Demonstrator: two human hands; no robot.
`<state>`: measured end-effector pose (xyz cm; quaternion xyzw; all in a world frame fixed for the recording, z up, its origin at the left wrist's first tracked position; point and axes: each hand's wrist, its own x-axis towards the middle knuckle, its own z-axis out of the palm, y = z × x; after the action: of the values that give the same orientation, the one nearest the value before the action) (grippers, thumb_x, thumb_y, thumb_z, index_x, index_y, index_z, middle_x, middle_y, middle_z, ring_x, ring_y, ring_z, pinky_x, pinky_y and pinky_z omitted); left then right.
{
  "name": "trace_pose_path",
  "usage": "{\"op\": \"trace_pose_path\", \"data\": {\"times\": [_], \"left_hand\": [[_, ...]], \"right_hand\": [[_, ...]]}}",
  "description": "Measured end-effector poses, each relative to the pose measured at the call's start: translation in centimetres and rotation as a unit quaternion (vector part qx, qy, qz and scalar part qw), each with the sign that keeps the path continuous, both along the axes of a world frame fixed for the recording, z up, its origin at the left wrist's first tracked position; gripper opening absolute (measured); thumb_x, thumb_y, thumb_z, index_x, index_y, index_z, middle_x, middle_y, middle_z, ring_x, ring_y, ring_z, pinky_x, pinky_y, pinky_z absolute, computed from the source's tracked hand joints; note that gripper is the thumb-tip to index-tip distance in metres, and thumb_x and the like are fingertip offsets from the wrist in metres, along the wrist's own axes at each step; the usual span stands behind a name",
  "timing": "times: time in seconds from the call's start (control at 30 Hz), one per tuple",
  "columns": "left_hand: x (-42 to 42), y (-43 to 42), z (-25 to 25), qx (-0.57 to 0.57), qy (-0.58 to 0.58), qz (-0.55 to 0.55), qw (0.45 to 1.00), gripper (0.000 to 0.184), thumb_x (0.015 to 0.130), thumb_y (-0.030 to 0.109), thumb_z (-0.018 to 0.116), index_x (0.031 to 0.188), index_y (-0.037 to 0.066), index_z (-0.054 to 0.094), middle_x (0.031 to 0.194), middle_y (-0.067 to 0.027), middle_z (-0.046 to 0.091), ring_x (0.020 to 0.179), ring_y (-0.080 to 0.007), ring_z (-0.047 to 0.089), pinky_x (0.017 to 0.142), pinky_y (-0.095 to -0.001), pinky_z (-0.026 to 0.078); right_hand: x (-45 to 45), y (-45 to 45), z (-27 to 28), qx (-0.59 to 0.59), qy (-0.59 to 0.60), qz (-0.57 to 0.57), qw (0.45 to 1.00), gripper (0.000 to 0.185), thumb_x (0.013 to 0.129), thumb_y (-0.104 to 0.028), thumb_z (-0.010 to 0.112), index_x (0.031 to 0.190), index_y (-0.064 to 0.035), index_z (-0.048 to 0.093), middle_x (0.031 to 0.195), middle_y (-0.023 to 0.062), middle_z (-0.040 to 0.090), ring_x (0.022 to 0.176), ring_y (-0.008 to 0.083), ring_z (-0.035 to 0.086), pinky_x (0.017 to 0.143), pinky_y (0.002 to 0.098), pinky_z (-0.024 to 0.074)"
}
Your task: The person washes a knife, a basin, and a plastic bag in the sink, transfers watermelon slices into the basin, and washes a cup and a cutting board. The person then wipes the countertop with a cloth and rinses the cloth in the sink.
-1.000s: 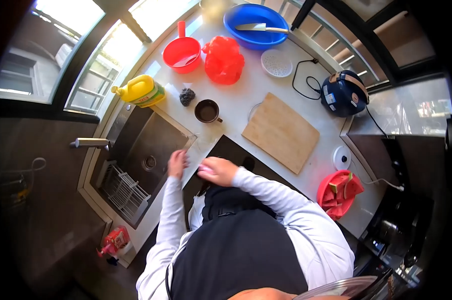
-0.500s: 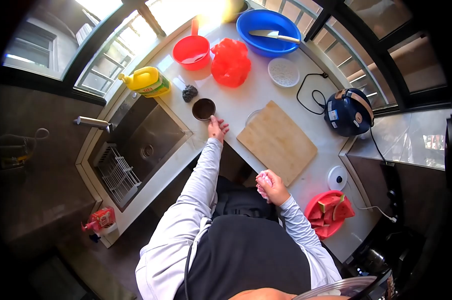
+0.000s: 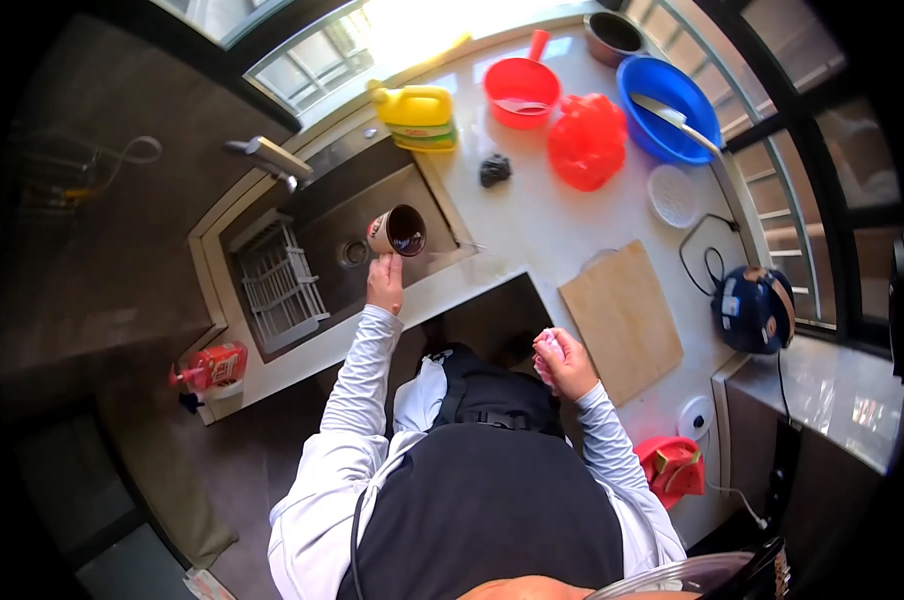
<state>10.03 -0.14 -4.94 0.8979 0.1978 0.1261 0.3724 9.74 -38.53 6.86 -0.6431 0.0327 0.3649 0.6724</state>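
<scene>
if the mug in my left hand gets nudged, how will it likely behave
The mug would likely keep its shape, its round wall looking rigid. It may twist or tip, since the left hand holds it only at one side. The shine inside suggests a hard, perhaps breakable material.

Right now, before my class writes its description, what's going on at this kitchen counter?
A person stands at the counter, with the left hand holding a mug over the sink. The right hand grips what looks like a crumpled pink cloth, near the cutting board. Farther back on the counter are a yellow jug, a red bag and a blue basin, with a knife resting on it.
</scene>
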Motion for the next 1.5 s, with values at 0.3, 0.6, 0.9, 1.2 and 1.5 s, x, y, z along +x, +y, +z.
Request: {"op": "trace_pose_path", "data": {"times": [0.3, 0.6, 0.9, 1.2, 1.5], "left_hand": [[-0.9, 17.8, 1.1, 0.454, 0.118, -0.036, 0.882, 0.015, 0.089, 0.03, 0.061, 0.088, 0.015, 0.063, 0.092, -0.0081, 0.053, 0.086, -0.0249, 0.058, 0.07, -0.0391, 0.046], [-0.8, 27.2, -4.0, -0.088, 0.153, -0.011, 0.984, 0.031, 0.099, 0.035, 0.05, 0.088, 0.008, 0.06, 0.073, -0.0135, 0.06, 0.066, -0.0282, 0.065, 0.056, -0.0367, 0.049], [1.3, 22.8, -1.2, -0.555, 0.147, -0.024, 0.819, 0.038, 0.101, 0.042, 0.044, 0.086, 0.009, 0.053, 0.074, -0.003, 0.053, 0.067, -0.0132, 0.056, 0.063, -0.027, 0.046], [4.4, 22.0, -1.9, -0.559, 0.133, -0.098, 0.812, 0.039, 0.102, 0.039, 0.042, 0.087, 0.006, 0.055, 0.074, -0.0041, 0.056, 0.068, -0.0144, 0.056, 0.067, -0.0287, 0.047], [5.5, 20.0, -3.5, -0.5, 0.107, -0.115, 0.852, 0.042, 0.102, 0.039, 0.04, 0.084, 0.005, 0.056, 0.067, -0.0026, 0.055, 0.063, -0.0111, 0.05, 0.062, -0.027, 0.04]], "right_hand": [[9.3, 18.3, 1.1, -0.131, -0.173, 0.142, 0.966, 0.032, 0.094, -0.024, 0.058, 0.123, -0.0115, 0.054, 0.068, 0.0059, 0.057, 0.053, 0.0133, 0.057, 0.053, 0.0288, 0.0466], [26.0, 43.0, -5.9, -0.164, -0.502, 0.267, 0.806, 0.029, 0.09, -0.039, 0.063, 0.105, -0.0154, 0.072, 0.093, 0.0137, 0.065, 0.092, 0.0316, 0.063, 0.083, 0.0394, 0.0518], [31.5, 57.8, -9.3, -0.108, -0.532, 0.532, 0.649, 0.013, 0.085, -0.018, 0.062, 0.094, -0.0125, 0.069, 0.101, 0.0082, 0.068, 0.094, 0.0307, 0.066, 0.078, 0.0418, 0.0535], [30.9, 60.2, -11.1, -0.125, -0.541, 0.566, 0.61, 0.017, 0.075, -0.019, 0.07, 0.089, -0.0108, 0.069, 0.084, 0.0149, 0.071, 0.082, 0.0347, 0.069, 0.071, 0.0432, 0.0553], [30.9, 59.9, -11.7, -0.124, -0.605, 0.542, 0.569, 0.021, 0.08, -0.043, 0.069, 0.086, -0.0223, 0.07, 0.075, 0.0094, 0.065, 0.069, 0.0327, 0.064, 0.06, 0.0424, 0.0505]]}}
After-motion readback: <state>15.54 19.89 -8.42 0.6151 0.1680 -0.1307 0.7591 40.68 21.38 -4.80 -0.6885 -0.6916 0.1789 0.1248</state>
